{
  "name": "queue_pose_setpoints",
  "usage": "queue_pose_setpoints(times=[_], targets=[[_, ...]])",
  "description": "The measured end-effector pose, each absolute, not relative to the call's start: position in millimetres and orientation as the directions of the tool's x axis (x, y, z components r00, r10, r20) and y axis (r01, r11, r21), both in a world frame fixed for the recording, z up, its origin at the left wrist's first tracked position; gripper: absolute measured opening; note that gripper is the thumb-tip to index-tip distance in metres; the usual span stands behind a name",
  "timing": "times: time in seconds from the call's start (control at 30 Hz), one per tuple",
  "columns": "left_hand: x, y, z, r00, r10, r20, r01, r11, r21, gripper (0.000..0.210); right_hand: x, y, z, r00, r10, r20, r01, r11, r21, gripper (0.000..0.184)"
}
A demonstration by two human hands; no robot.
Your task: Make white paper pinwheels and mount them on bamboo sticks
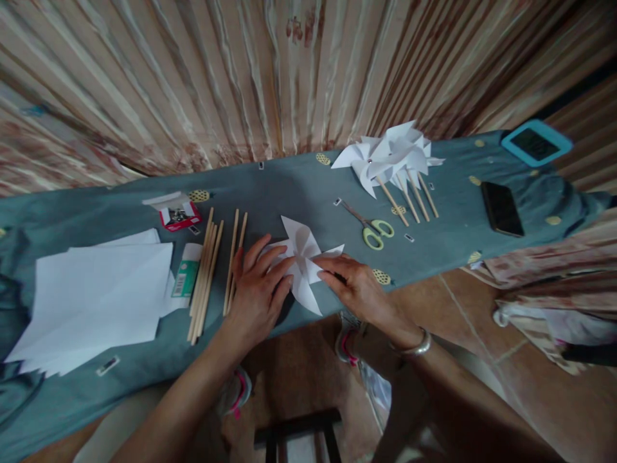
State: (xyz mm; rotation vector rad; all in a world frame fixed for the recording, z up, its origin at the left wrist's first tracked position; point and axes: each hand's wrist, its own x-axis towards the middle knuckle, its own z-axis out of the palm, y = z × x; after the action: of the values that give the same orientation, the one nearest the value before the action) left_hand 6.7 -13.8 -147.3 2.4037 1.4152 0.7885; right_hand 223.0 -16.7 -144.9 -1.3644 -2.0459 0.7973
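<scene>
A white paper pinwheel (303,241) lies on the cloth-covered table between my hands, its blades folded in toward the middle. My left hand (258,286) rests on its left side, fingers spread and tips on the paper. From the right, my right hand (354,283) pinches at a blade near the centre with thumb and forefinger. Two loose wooden sticks (234,257) lie just left of my left hand, and a bundle of several more sticks (206,276) sits beyond them. Green-handled scissors (373,231) lie beyond my right hand.
A stack of white paper (101,289), a glue stick (187,270) and an opened red box (178,215) of small metal pieces occupy the left. Several pinwheels on sticks (395,157) lie at the back right. Farther right are a black phone (501,209) and a blue-framed device (537,141).
</scene>
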Motion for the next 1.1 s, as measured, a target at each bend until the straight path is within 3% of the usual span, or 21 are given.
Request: queue_pose_setpoints(times=[0.2, 0.8, 1.1], targets=[[9.8, -13.1, -149.4, 0.391, 0.867, 0.311, 0.749, -0.495, 0.440, 0.031, 221.6, -14.6, -148.7, -0.249, 0.966, 0.074, 0.601, 0.213, -0.770, 0.020], [11.4, -9.4, -152.4, 0.335, 0.901, 0.275, 0.774, -0.430, 0.464, 0.036, 218.0, -14.8, -143.5, -0.262, 0.960, 0.096, 0.637, 0.247, -0.730, 0.020], [16.4, -14.6, -150.5, 0.409, 0.877, 0.252, 0.761, -0.480, 0.436, 0.038, 214.9, -13.2, -143.9, -0.243, 0.964, 0.108, 0.667, 0.247, -0.703, 0.019]])
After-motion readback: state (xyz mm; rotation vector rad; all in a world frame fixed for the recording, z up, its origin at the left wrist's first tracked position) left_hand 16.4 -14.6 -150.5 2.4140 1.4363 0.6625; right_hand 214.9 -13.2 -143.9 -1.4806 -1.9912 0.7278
